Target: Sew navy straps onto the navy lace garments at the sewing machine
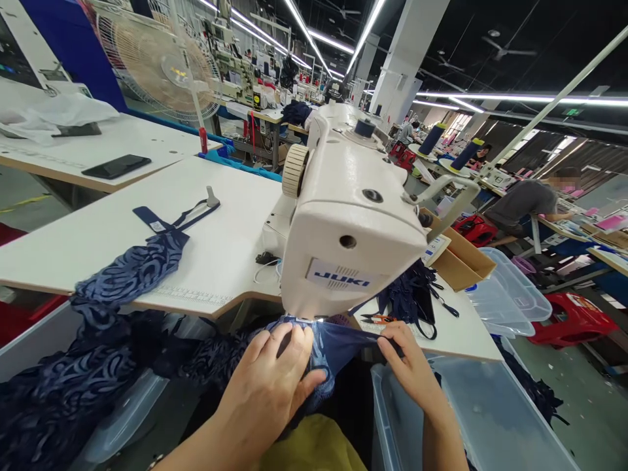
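A white Juki sewing machine (343, 216) stands in front of me on a white table (98, 229). Under its head lies dark blue patterned fabric (333, 343). My left hand (275, 379) pinches that fabric just left of the needle area, thumb and fingers closed on it. My right hand (409, 363) grips the fabric's right edge, pulling it taut. The needle itself is hidden behind the machine head. More of the blue lace fabric (122, 275) trails off the table's left side into a heap.
A blue strap with a label (171, 219) lies on the table. Orange snips (377, 319) and dark trims (412, 294) sit right of the machine. Clear plastic bins (495, 412) stand at lower right, a cardboard box (461, 258) beyond. A fan (161, 62), a phone (116, 166), and a seated person (530, 203) are farther off.
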Tool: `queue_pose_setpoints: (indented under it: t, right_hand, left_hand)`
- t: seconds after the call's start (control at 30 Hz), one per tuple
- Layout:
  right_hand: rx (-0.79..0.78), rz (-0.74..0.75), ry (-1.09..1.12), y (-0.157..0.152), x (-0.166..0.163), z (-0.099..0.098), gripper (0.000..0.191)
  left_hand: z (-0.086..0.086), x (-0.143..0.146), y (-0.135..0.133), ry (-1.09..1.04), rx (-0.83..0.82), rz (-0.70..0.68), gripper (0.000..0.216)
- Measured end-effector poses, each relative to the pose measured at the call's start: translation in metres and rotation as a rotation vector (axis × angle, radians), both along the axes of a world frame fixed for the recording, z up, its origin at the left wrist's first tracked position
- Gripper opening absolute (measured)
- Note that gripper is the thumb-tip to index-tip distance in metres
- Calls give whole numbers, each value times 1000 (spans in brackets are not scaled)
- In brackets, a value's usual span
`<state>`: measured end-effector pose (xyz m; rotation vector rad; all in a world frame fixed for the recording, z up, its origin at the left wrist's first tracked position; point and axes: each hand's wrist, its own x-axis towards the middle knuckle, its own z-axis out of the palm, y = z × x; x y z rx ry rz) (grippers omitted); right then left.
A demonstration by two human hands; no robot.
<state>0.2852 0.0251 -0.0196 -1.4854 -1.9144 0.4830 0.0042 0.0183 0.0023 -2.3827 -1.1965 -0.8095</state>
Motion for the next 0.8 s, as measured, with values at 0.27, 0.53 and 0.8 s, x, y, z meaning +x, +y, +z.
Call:
queue_pose_setpoints:
  t: [0.27, 0.53, 0.8]
  right_hand:
    - [-189, -96, 52, -12, 11, 12, 19]
    - [-396, -58, 605, -6, -7, 10, 28]
    - [-344, 63, 726, 6, -101, 9, 28]
  left_hand:
    - [-2, 10, -8, -5, -28, -4, 80]
    - [-7, -3, -14, -12, -175, 20, 45]
    - [-29, -74, 8, 32, -14, 265, 57]
